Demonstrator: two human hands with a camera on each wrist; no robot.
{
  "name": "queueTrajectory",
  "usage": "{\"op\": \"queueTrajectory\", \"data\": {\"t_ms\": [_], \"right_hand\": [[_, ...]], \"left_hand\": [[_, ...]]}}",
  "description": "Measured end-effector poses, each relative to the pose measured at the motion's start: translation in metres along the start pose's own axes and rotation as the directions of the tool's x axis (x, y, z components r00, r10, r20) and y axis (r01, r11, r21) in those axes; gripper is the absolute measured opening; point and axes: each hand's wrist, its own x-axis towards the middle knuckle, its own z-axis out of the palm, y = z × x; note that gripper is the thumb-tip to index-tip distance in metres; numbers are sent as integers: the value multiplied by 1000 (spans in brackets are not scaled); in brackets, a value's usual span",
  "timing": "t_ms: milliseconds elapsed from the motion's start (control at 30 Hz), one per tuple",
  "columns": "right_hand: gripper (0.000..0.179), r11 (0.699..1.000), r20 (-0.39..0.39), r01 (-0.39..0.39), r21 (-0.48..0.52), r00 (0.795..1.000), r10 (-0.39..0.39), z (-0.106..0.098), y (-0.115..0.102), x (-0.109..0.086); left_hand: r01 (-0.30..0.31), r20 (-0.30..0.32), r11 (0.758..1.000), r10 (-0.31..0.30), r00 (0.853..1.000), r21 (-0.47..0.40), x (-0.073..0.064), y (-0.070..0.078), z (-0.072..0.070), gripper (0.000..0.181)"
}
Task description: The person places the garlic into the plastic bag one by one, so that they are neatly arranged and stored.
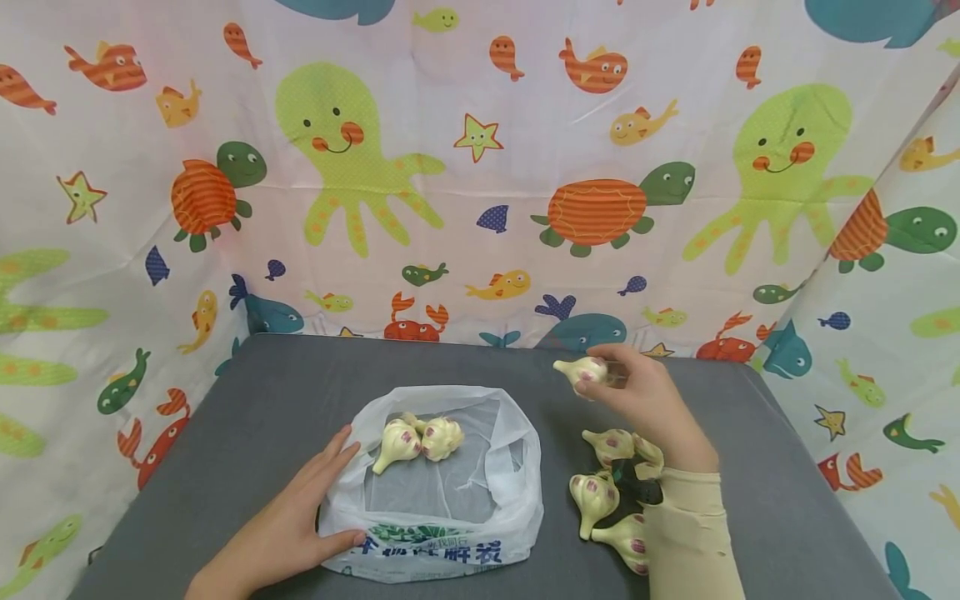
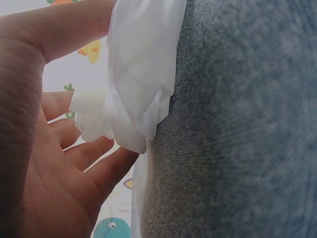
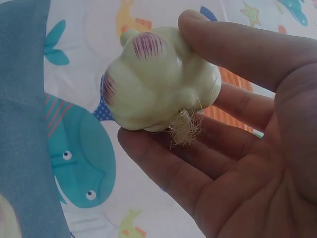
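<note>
A white plastic bag with printed characters lies on the grey table, its mouth spread wide. Two garlic bulbs rest inside it, toward the far left. My left hand touches the bag's left side, thumb near the front rim and fingers spread along the edge. The left wrist view shows the bag's film between thumb and fingers. Above the table, right of the bag, my right hand holds a garlic bulb between thumb and fingers. Dry roots hang from its base on the palm side.
Several more garlic bulbs lie right of the bag, grouped around a dark piece and partly hidden by the right forearm. A curtain printed with sea animals stands behind the table and along both sides.
</note>
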Motion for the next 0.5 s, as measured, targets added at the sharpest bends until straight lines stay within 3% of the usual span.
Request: {"op": "queueTrajectory", "data": {"t_ms": [500], "right_hand": [[54, 999, 29, 41, 6, 999, -42, 17, -8, 6]], "left_hand": [[-13, -3, 1000, 13, 1000, -2, 0, 0, 0, 113]]}}
